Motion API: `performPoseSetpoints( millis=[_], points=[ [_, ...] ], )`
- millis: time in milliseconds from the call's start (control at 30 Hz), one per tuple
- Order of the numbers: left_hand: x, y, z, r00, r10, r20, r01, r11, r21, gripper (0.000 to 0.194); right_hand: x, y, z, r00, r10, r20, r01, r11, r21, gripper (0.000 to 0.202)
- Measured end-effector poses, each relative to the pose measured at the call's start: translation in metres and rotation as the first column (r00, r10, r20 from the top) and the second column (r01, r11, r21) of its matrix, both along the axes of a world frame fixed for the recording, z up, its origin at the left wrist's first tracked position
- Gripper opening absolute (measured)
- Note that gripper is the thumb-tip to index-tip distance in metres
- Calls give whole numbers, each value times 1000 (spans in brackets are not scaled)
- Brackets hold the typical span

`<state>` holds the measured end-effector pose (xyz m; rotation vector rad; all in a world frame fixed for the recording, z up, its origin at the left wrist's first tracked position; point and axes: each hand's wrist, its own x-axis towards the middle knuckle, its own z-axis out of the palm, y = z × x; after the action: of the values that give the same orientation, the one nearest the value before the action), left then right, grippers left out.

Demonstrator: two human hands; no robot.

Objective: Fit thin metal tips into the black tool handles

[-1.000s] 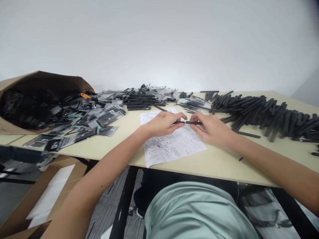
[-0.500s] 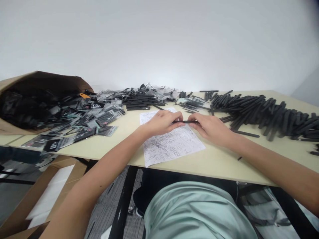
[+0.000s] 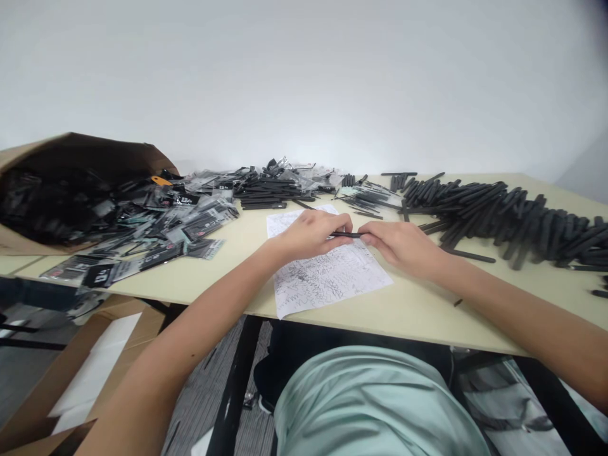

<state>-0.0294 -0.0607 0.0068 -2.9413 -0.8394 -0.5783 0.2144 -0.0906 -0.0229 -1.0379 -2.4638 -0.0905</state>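
A thin black pen lies level between my two hands, above a sheet of paper covered in scribbles. My left hand is closed round the pen's left part. The thumb and fingers of my right hand pinch its right end. Beyond the hands are thin refills in a loose bunch and a stack of black pens. To the right stretches a long heap of black pens.
Black and clear plastic packets spill from a cardboard box at the left. An orange-handled tool rests among them. Below the table, an open carton holds white sheets. A small dark piece lies near my right forearm.
My right hand's fingers have drawn closer together at the pen's right end, and less of the pen shows by them. My left hand has shifted slightly right.
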Motion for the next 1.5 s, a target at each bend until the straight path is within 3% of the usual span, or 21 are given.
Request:
performPoseSetpoints(
  millis=[267, 533, 733, 967, 1267, 1367, 1500],
  points=[
    [1, -3, 2, 999, -35, 19, 35, 999, 32, 20, -2, 0, 0, 995, 49, -90, -58, 994, -96, 33],
    [-1, 1, 4, 989, 101, 109, -109, 992, 68, 24, 3, -1, 4, 970, -117, -213, 125, 992, 23, 44],
    [-3, 2, 8, 958, 205, 203, -218, 975, 44, 24, 11, 5, 10, 950, -180, -254, 212, 972, 102, 34],
    [-5, 3, 8, 968, 126, 217, -129, 992, 1, 19, 11, 4, 14, 933, -134, -333, 147, 989, 14, 24],
    [-6, 1, 8, 969, 105, 224, -108, 994, 2, 18, 14, 2, 13, 886, -140, -443, -2, 953, -304, 63],
    [-6, 1, 8, 970, 117, 212, -124, 992, 18, 18, 13, 4, 11, 871, -151, -467, -36, 930, -367, 65],
    [-5, 1, 7, 965, 142, 221, -153, 988, 31, 20, 10, 4, 8, 851, -135, -507, -59, 935, -348, 55]
  ],
)
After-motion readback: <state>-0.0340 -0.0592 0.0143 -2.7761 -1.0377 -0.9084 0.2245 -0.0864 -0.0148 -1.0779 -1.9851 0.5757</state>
